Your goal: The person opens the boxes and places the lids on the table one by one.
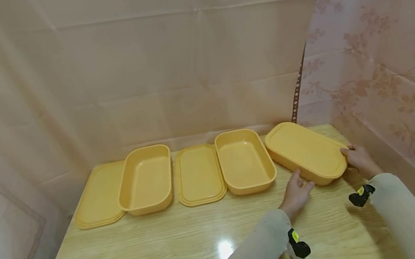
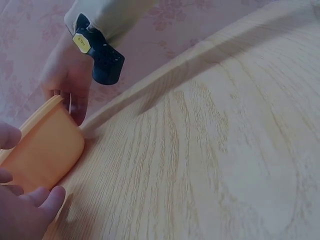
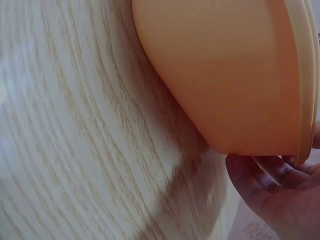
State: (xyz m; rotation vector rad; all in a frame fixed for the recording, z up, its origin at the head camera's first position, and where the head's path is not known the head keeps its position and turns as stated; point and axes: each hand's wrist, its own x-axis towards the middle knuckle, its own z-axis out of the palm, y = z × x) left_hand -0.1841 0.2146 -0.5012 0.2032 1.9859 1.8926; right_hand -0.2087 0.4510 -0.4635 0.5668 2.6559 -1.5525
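A yellow lidded food container [image 1: 306, 150] lies at an angle on the right part of the table. My right hand [image 1: 361, 161] grips its right end, with fingertips over the lid's edge; in the right wrist view the thumb [image 3: 245, 180] lies against the wall below the rim. At the near long side is my left hand [image 1: 296, 194], its fingers spread and touching the wall. The left wrist view shows those fingers [image 2: 50, 202] against the container's side [image 2: 50, 150], with the right hand [image 2: 70, 75] at the far corner.
Left of the lidded container stand an open yellow container [image 1: 245, 159], a loose lid [image 1: 200, 174], another open container [image 1: 145, 179] and another lid [image 1: 99, 195], in a row along the table's back edge. Cloth curtains [image 1: 200, 62] hang behind and at both sides of the wooden table [image 1: 159, 250].
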